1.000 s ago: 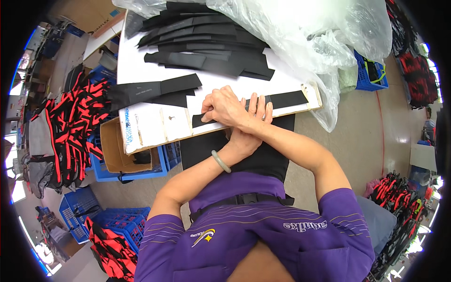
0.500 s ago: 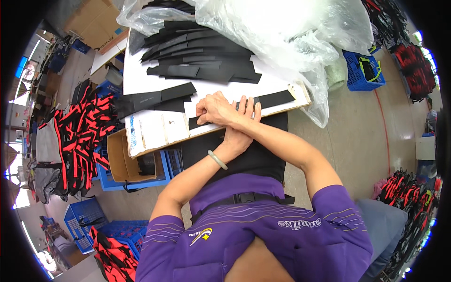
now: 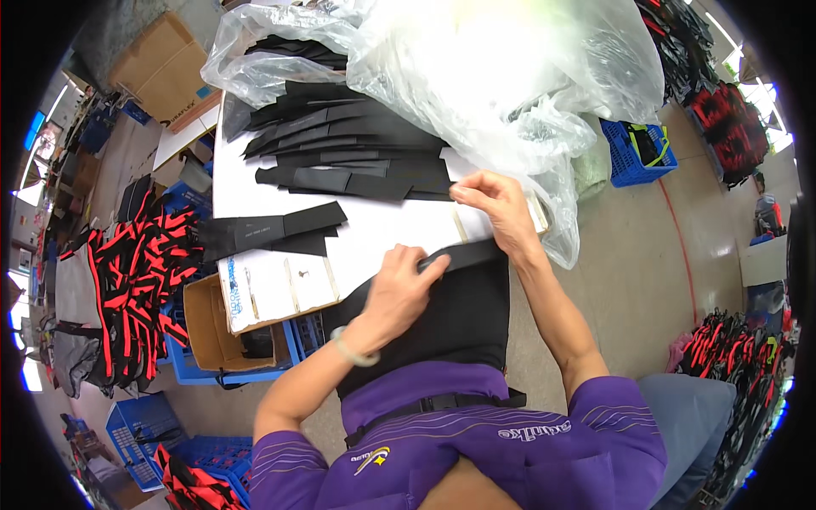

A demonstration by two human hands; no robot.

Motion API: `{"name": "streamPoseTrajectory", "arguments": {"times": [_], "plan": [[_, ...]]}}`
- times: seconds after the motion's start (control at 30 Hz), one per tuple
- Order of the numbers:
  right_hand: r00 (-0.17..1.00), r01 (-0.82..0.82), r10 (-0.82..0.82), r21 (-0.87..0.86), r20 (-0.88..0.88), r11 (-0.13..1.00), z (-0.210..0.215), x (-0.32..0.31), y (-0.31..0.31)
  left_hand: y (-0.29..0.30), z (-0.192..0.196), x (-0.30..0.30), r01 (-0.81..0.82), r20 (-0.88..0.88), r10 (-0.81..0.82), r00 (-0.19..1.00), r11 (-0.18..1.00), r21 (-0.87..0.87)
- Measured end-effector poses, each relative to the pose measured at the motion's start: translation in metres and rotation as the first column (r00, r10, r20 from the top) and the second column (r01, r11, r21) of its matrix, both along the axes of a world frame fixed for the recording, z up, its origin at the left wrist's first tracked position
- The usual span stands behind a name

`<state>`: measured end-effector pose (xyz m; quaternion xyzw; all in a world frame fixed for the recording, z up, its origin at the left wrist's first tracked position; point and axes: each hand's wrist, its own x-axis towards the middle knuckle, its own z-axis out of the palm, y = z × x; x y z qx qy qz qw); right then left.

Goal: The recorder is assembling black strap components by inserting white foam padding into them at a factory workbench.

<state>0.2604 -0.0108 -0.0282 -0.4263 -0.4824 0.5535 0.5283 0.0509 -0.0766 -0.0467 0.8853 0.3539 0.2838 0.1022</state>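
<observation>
Thumb and fingers of my left hand (image 3: 398,285) are closed on a black fabric strip (image 3: 469,254) at the near edge of the white board (image 3: 374,228). The strip stretches right and passes beneath my right wrist. Beyond it, my right hand (image 3: 501,212) curves over the board's right part, with thumb and fingertips drawn together beside the end of a strip in the pile. Whatever lies between those fingertips is too small to make out. The fanned pile of black strips (image 3: 340,153) covers the back of the board. More strips (image 3: 272,229) lie apart at its left.
Clear plastic sheeting (image 3: 501,76) drapes over the board's back and right side. A cardboard box (image 3: 204,319) sits in a blue crate (image 3: 293,348) below the left edge. Red-and-black straps (image 3: 136,280) hang at left; a blue basket (image 3: 625,157) stands at right.
My crossed hands have separated. The right moved right and away toward the pile; the left drew nearer me, with the strip now lifted partly off the board's edge.
</observation>
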Motion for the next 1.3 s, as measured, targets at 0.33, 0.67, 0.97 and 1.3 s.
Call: {"name": "streamPoseTrajectory", "arguments": {"times": [0.33,0.67,0.97,1.3], "plan": [[0.859,-0.193,0.030,0.270,0.512,0.943,0.003,-0.091,0.064,0.058,-0.018,-0.187,-0.374,-0.197,0.406,0.892,0.910,0.181],[0.523,-0.290,-0.435,0.632,0.733,0.718,-0.044,-0.158,0.107,0.051,-0.020,-0.166,-0.472,0.090,0.464,0.881,0.874,0.116],[0.533,-0.325,-0.593,0.793,0.603,0.515,-0.051,-0.148,0.106,0.079,-0.003,-0.098,0.071,0.604,0.747,0.278,0.611,-0.788],[0.733,-0.102,-0.492,0.790,0.471,0.605,-0.005,-0.121,0.081,0.088,0.016,-0.083,0.434,0.629,0.776,-0.045,0.583,-0.687]]}}
